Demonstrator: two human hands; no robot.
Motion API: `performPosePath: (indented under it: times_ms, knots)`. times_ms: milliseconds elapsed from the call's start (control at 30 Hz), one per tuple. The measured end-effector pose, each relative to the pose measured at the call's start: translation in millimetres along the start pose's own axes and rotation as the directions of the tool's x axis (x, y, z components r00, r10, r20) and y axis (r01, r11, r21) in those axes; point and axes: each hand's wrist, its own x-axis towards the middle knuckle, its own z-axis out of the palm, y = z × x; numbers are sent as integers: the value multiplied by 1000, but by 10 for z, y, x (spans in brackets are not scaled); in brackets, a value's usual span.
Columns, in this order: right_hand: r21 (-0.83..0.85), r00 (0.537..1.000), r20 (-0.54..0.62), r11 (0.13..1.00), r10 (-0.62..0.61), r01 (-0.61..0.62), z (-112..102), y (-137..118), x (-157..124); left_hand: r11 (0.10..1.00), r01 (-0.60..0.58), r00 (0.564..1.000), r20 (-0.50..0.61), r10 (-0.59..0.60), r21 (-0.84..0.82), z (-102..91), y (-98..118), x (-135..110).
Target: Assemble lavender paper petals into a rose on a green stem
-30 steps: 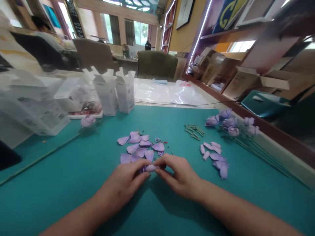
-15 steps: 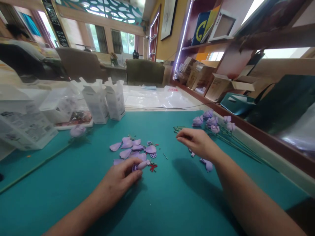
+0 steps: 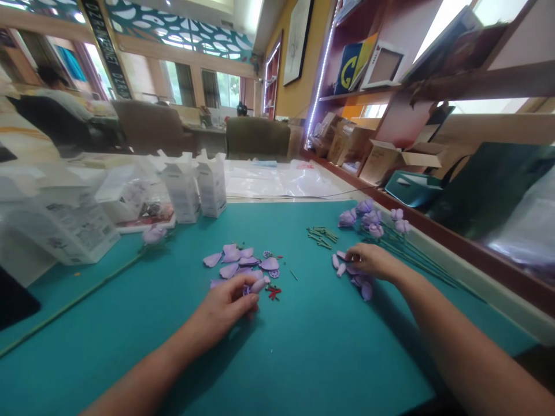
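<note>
Between the thumb and fingers of my left hand (image 3: 232,300) is a lilac flower piece (image 3: 259,284), partly hidden by the fingers. Close beyond it lie loose lilac petals (image 3: 229,270), lilac openwork discs (image 3: 274,274) and a cluster of small red pieces (image 3: 274,293). At the right, my right hand (image 3: 368,260) is down at a small pile of lilac petal pieces (image 3: 363,284), its fingers bent together among them. What its fingertips pinch, if anything, is hidden. Short green stem pieces (image 3: 321,236) lie just beyond that hand.
Assembled lilac flowers (image 3: 372,218) with long green stems lie at the back right. Another lilac flower (image 3: 153,234) rests at the left, near white boxes (image 3: 211,188). A teal mat (image 3: 277,358) covers the table. Cardboard boxes (image 3: 381,162) line the right-hand shelf.
My right hand has moved right and down, from over the green stem pieces to the lilac pile. My left hand keeps hold of its flower piece. The view has shifted slightly.
</note>
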Motion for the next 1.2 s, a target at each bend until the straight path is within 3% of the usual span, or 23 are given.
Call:
performPosePath:
  times_ms: [333,533,633,767,900,1067,1200]
  knots:
    - [61,999,-3,997,-54,54,82,-67,27,996,5,1000,8,-5,-94,5,92,-53]
    - [115,985,-166,991,-44,63,33,25,111,962,39,999,-17,-45,-269,-12,103,-70]
    - [191,968,-247,977,-49,98,-59,-145,163,932,27,998,-47,-47,-362,-40,99,-63]
    - [510,875,-470,771,-121,380,-135,-750,209,903,6,993,-104,-56,-429,-79,97,-53]
    - [630,854,-482,600,-196,493,-110,-1401,286,885,-10,990,-127,-56,-466,-130,92,-49]
    - [869,923,-306,328,-233,371,-21,-1821,363,844,-27,986,-153,-66,-536,-183,87,-45]
    - [943,950,-182,229,-254,242,72,-1911,355,833,-31,986,-155,-66,-552,-197,67,-22]
